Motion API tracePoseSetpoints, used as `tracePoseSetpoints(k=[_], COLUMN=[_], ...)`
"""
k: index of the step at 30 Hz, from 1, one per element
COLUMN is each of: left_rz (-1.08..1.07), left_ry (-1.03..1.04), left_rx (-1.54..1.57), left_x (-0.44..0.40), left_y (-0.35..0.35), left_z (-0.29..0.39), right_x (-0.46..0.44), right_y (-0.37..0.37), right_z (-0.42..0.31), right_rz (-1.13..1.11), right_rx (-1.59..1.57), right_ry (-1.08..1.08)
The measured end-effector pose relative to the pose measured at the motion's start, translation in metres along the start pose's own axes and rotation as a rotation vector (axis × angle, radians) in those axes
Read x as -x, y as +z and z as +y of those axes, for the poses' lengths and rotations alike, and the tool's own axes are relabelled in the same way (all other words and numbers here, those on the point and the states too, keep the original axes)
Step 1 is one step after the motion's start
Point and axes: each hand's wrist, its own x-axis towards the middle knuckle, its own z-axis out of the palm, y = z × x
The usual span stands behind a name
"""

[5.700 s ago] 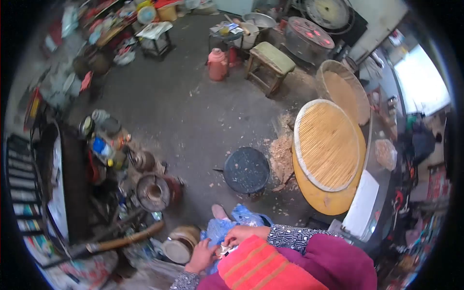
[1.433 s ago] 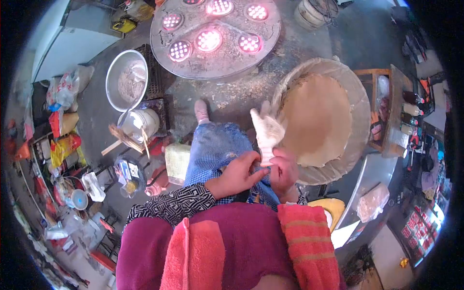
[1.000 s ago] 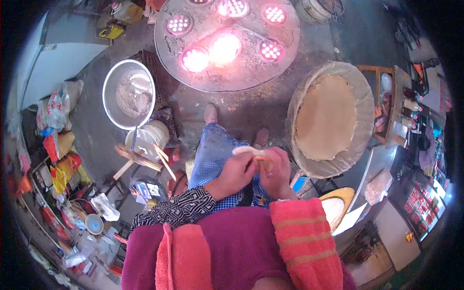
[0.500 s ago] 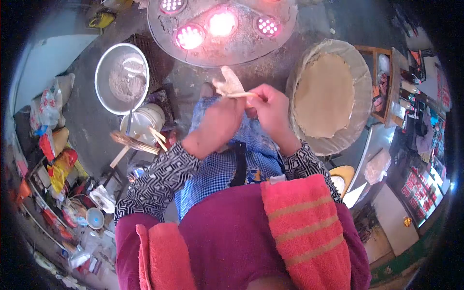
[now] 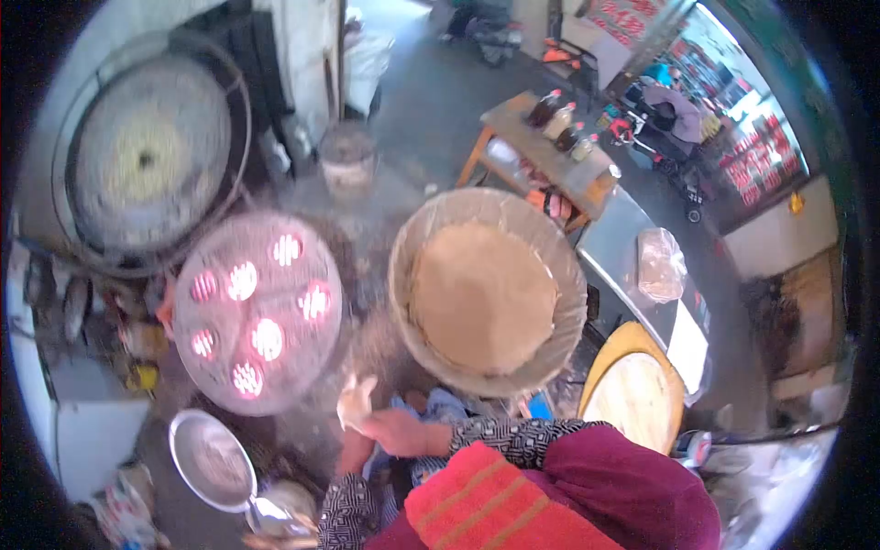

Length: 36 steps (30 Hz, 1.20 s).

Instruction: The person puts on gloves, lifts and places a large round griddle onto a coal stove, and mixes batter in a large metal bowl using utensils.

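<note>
A pale, crumpled glove [image 5: 356, 401] sticks up beyond my two hands, between the round lamp-lit drum and the large lined basket. My left hand [image 5: 356, 451] is closed at its lower end, its fingers partly hidden. Against it from the right lies my right hand [image 5: 398, 432], with its fingers closed round the glove's lower edge. Both hands are slightly blurred. Below them is my blue checked clothing, and a red striped towel [image 5: 495, 500] hangs over my purple top.
The drum top [image 5: 257, 316] carries several glowing lamps. The basket [image 5: 576, 316] holds a smooth tan mass. Also around are a metal bowl [image 5: 191, 477], a round board [image 5: 632, 399], a wooden shelf [image 5: 541, 151] with bottles and a large round pan [image 5: 151, 156].
The view has swung to the right, so the drum now shows at left and the basket in the middle. My hands remain together at the glove, which points up and away.
</note>
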Motion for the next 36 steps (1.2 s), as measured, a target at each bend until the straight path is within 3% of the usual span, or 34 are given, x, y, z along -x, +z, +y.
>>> tracePoseSetpoints(k=[1, 3, 4, 5, 7, 12, 15, 16, 18, 21, 25, 28, 31, 34, 36], left_rz=[-0.117, -0.358, -0.368, -0.380, -0.326, -0.056, -0.524, -0.585, -0.622, -0.880, -1.076, -1.025, -1.115, -1.096, -0.824], left_ry=[-0.191, -0.583, -0.789, -0.994, -1.103, -0.551, -0.720, -0.669, -0.570, -0.449, -0.264, -0.469, -0.307, -0.392, -0.468], left_rx=[0.145, 0.430, 0.635, 0.840, 1.197, 1.894, 1.342, 1.255, 1.483, 1.619, 1.473, 1.798, 1.901, 1.794, 1.559], left_x=[-0.009, -0.019, -0.049, -0.085, -0.129, -0.172, -0.183, -0.183, -0.180, -0.185, -0.172, -0.155, -0.152, -0.150, -0.143], left_y=[-0.004, -0.014, -0.042, -0.088, -0.110, -0.072, -0.068, -0.067, -0.074, -0.048, -0.059, -0.105, -0.073, -0.085, -0.110], left_z=[0.001, 0.006, 0.027, 0.065, 0.105, 0.131, 0.159, 0.166, 0.201, 0.221, 0.248, 0.290, 0.291, 0.298, 0.305], right_x=[0.009, 0.008, 0.003, -0.004, -0.012, -0.010, 0.009, 0.014, 0.022, 0.045, 0.063, 0.077, 0.081, 0.075, 0.079], right_y=[-0.009, -0.027, -0.035, -0.042, -0.057, -0.109, -0.132, -0.134, -0.135, -0.143, -0.120, -0.133, -0.144, -0.148, -0.147], right_z=[0.000, -0.006, -0.008, -0.003, 0.007, -0.009, -0.004, -0.002, -0.007, -0.014, -0.015, -0.034, -0.047, -0.055, -0.059], right_rz=[-0.003, -0.133, -0.196, -0.205, -0.240, -0.183, -0.178, -0.178, -0.161, -0.044, 0.152, 0.096, 0.013, 0.369, 0.209], right_rx=[-0.017, 0.032, 0.049, 0.002, -0.093, -0.133, -0.047, -0.015, 0.019, -0.047, -0.211, -0.227, -0.380, -0.140, -0.234], right_ry=[-0.005, 0.191, 0.296, 0.245, 0.152, 0.065, 0.053, 0.054, 0.040, -0.041, -0.196, -0.111, -0.062, -0.366, -0.200])
